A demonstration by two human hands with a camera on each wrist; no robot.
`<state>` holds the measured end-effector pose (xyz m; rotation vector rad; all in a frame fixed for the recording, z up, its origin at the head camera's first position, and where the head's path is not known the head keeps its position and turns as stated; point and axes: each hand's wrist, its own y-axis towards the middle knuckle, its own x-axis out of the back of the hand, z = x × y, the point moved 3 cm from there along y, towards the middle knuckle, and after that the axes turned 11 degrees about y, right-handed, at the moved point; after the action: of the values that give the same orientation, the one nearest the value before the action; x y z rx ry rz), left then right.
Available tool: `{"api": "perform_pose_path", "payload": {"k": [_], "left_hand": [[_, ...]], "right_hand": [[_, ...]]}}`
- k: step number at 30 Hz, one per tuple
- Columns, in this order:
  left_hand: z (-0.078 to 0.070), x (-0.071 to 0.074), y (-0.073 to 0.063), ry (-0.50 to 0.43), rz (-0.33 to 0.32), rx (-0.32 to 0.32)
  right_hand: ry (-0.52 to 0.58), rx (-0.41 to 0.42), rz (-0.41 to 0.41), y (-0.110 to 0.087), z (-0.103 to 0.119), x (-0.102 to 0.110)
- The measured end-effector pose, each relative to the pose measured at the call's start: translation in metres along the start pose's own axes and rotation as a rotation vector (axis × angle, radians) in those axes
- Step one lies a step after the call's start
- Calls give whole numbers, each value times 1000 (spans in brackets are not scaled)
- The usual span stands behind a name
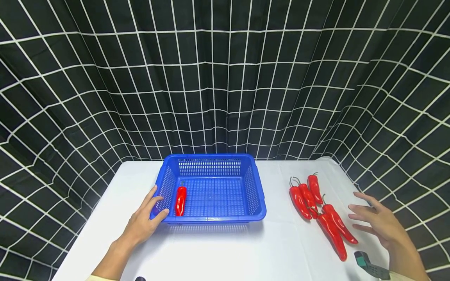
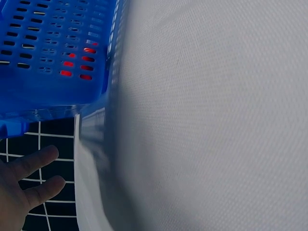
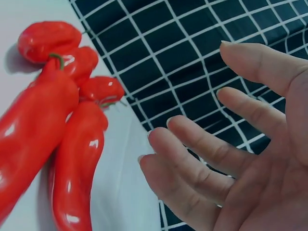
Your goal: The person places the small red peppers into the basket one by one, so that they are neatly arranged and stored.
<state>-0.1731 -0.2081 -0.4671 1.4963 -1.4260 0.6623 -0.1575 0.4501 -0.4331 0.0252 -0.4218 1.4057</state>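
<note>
blue plastic basket [image 1: 211, 219] holds one red pepper [image 1: 181, 201] at its left end; the left wrist view cuts the basket off and shows only slivers of that pepper. at the near left corner the left hand [image 1: 142, 224] is spread, its contact unclear. five peppers [image 1: 332, 236], partly overlapping, lie on the right, beside the spread right hand [image 1: 381, 222].

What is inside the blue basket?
One red pepper lies inside the blue basket, towards its left side, with the slotted floor showing beside it. The patch of floor directly under the pepper is covered.
</note>
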Motion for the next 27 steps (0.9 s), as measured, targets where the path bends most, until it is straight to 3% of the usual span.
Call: {"api": "perform_pose_path", "payload": {"k": [7, 16, 27], "left_hand": [[-2, 1, 2, 5, -6, -6], [-3, 1, 2, 6, -2, -2], [0, 0, 0, 2, 7, 6]], "right_hand": [[-34, -64, 64, 9, -10, 3], [-123, -121, 86, 19, -20, -2], [-124, -211, 131, 35, -36, -11]]}}
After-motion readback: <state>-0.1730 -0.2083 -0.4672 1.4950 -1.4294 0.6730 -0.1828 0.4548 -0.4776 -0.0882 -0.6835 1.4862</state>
